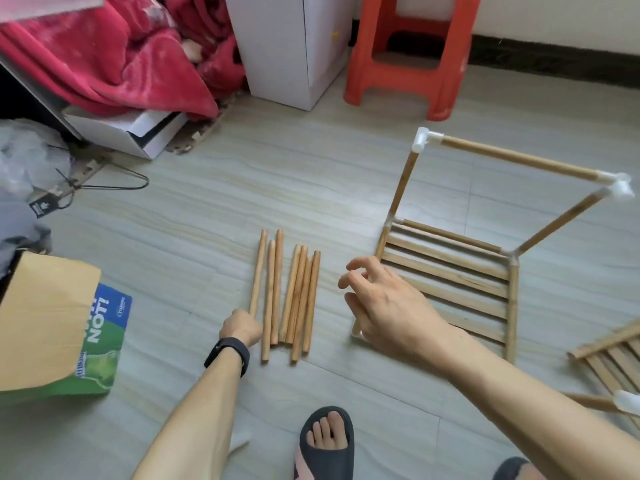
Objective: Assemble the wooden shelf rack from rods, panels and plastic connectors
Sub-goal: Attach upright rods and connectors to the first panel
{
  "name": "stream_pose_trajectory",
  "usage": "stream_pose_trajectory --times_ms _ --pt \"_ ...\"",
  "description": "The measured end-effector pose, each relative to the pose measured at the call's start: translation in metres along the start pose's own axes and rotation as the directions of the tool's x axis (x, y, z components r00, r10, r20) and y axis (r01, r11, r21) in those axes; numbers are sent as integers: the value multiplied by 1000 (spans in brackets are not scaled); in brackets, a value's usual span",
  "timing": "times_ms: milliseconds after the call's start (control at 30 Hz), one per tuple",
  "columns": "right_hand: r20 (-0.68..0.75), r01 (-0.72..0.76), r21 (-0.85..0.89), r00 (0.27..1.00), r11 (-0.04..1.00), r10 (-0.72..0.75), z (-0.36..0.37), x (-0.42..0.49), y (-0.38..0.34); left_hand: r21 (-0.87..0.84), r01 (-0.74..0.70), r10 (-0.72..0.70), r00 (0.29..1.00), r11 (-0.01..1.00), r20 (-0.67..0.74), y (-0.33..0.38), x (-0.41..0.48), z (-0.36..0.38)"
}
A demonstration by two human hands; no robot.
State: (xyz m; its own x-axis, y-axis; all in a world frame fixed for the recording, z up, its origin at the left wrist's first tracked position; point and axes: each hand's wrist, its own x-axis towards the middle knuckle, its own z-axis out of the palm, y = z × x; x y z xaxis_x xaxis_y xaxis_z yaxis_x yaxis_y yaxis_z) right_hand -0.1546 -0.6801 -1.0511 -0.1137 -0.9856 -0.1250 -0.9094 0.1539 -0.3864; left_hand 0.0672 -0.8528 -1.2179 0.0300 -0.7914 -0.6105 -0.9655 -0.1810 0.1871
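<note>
A grey tiled floor [311, 188] in a cluttered room. On it stands a partly built rack [450, 271]: one slatted panel framed by rods, with two uprights and a top rail joined by white plastic connectors [424, 140]. Left of the rack lies a row of loose rods [298, 296]. The left hand [240, 327] grips the near end of the one farthest from the rack. The right hand [388, 306] hovers over the rack's near left corner, fingers loosely bent, holding nothing. Right of the rack waits a second slatted panel [613, 355]. Most of the assembly seems left to do. Far left of the rack, a green carton [104, 341] reads "NOT!"; its smaller print is illegible.
</note>
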Motion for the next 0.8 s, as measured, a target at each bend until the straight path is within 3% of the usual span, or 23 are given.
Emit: stream_pose_trajectory --times_ms 133,200,267,333,400,500,567,633,667,733,800 --pt "167 -109 29 981 994 103 -22 -2 -5 -175 -331 313 941 927 -126 29 -42 -45" --pt "171 -198 142 970 970 173 -36 -11 -10 -184 -546 498 830 817 -250 54 -77 -66" --pt "114 -279 343 960 897 255 -50 -30 -15 -87 -731 669 660 677 -342 80 -119 -86" --pt "45 -302 633 933 713 356 -65 -54 -19 63 -854 805 458 516 -379 104 -161 -100" --pt "-39 -217 848 884 483 466 -77 -80 -16 259 -904 902 237 341 -362 123 -200 -105" --pt "-95 17 992 753 126 651 -89 -116 0 457 -887 962 -61 70 -266 138 -244 -100" --pt "-38 112 992 676 -52 736 -93 -141 12 493 -869 961 -174 -47 -215 142 -261 -90" --pt "7 140 983 619 -120 785 -93 -164 21 443 -894 958 -187 -74 -218 145 -269 -76" --pt "25 150 979 587 -139 809 -93 -173 25 390 -920 963 -140 -40 -231 146 -271 -69" --pt "56 176 970 518 -171 854 -91 -189 32 261 -956 967 72 137 -243 151 -267 -56" --pt "93 209 955 459 -209 883 -89 -201 40 58 -909 892 391 413 -225 157 -254 -48"
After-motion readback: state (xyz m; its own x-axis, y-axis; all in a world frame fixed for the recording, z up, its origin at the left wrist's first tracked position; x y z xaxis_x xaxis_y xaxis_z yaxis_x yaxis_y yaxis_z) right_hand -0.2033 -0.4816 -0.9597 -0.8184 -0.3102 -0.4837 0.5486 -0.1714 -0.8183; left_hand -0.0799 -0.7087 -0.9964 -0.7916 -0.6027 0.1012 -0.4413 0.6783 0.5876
